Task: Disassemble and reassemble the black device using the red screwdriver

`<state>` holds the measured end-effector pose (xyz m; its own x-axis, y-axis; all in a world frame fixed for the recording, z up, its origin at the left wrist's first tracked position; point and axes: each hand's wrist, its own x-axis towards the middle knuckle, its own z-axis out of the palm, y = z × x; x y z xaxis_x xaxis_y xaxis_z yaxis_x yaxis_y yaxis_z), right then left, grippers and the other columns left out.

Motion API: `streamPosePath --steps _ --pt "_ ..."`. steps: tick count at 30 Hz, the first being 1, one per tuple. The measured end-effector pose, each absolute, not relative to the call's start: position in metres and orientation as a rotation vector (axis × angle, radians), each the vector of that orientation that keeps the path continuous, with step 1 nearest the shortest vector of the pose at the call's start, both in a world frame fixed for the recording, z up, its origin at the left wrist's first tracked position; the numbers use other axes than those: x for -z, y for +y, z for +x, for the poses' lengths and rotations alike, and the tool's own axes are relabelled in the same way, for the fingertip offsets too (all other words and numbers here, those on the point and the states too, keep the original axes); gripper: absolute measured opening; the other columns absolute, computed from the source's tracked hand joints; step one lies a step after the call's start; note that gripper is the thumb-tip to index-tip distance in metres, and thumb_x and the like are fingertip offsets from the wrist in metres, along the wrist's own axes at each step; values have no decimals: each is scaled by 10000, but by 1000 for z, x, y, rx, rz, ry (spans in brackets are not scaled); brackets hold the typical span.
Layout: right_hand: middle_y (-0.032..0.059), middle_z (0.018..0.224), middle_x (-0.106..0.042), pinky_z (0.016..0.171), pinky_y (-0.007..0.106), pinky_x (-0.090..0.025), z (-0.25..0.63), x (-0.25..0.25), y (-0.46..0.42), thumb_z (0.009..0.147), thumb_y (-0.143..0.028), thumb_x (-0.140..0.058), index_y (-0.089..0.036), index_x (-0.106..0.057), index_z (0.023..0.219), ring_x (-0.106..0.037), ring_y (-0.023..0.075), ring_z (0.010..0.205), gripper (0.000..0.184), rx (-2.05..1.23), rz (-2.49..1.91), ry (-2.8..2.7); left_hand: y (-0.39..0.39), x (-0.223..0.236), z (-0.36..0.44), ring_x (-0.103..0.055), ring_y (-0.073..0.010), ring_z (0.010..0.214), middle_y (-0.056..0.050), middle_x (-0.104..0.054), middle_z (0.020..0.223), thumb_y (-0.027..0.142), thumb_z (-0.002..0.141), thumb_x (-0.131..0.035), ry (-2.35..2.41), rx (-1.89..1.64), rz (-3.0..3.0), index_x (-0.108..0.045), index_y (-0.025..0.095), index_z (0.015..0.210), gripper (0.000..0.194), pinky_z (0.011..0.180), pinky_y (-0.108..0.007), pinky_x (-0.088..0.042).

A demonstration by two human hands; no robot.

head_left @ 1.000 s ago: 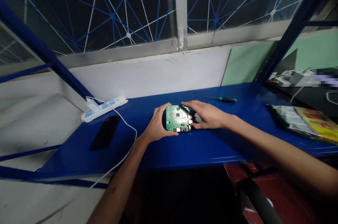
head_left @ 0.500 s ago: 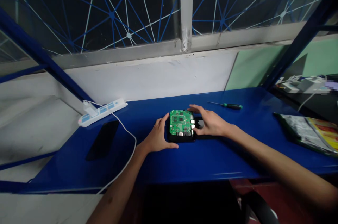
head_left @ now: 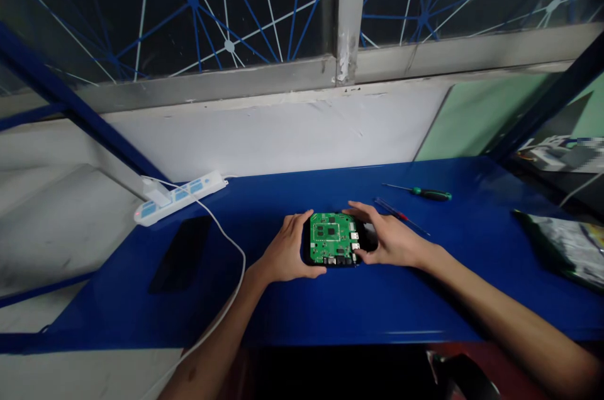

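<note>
A green circuit board [head_left: 325,238] with chips and metal ports along its front and right edges lies face up over a black casing [head_left: 307,255]. My left hand [head_left: 289,250] wraps the left side of the casing, fingertips at the back corner and thumb along the front. With my right hand [head_left: 389,238] I hold the board's right side, thumb by the ports and forefinger at the back corner. A dark, shiny part [head_left: 370,235] shows beneath my right palm, mostly hidden. Behind that hand lie a thin red-and-clear screwdriver [head_left: 402,216] and a green-and-black screwdriver [head_left: 431,194].
On the blue table [head_left: 358,309], a white power strip [head_left: 182,197] stands at the back left, its white cable [head_left: 236,243] running forward past my left forearm. A black phone [head_left: 180,254] lies below the strip. A shiny packet [head_left: 561,246] is at the right.
The view has shifted, so the table's front shows more. The board, tilted a second ago, now lies flatter over the casing. The thin screwdriver has come into sight behind my right hand.
</note>
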<state>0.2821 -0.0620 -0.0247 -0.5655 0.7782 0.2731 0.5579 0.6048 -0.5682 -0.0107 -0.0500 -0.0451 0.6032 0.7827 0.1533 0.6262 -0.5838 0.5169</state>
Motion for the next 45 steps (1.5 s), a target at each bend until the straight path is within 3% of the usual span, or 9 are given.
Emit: streamPosePath --steps 14,22,28,37,41,45 --pt "124 1469 -557 1064 558 -517 283 27 -67 820 -358 -672 -266 -167 1574 -572 349 1312 912 -620 -1029 -2322 -47 46 -14 -382 -410 1312 -137 -434 1405 512 553 -902 1091 -539 2377 -261 265 1518 1184 1084 -650 -394" --pt "145 1506 -516 1080 574 -496 282 29 -67 885 -393 -630 -224 -320 1540 -547 343 1339 744 -559 -1049 -2360 -49 42 -13 -351 -393 1360 -141 -413 1463 527 607 -886 1106 -473 2388 -277 253 1515 1128 1116 -614 -380" --pt "128 1503 -522 1054 577 -521 280 34 -66 913 -386 -610 -257 -338 1533 -549 335 1338 689 -535 -1060 -2333 -50 40 -13 -377 -393 1337 -109 -451 1422 555 623 -874 1120 -441 2410 -520 273 1321 832 1093 -613 -401" --pt "132 1403 -600 1086 591 -483 313 19 -53 937 -421 -578 -251 -469 1448 -546 331 1326 550 -342 -1259 -2236 -56 41 -13 -361 -409 1362 -128 -418 1477 636 690 -812 1152 -412 2501 -481 269 1379 848 1095 -637 -396" --pt "145 1417 -593 1112 611 -447 344 12 -52 873 -548 -641 -226 -509 1424 -462 364 1397 652 -258 -1370 -2275 -57 44 -14 -346 -409 1382 -126 -404 1499 632 698 -806 1162 -407 2498 -467 269 1403 862 1112 -628 -388" --pt "138 1480 -547 1117 673 -407 361 16 -62 745 -644 -734 -240 -457 1485 -341 418 1468 887 -295 -1279 -2466 -58 45 -14 -338 -415 1393 -121 -388 1521 628 704 -802 1169 -401 2475 -461 277 1413 861 1106 -639 -390"
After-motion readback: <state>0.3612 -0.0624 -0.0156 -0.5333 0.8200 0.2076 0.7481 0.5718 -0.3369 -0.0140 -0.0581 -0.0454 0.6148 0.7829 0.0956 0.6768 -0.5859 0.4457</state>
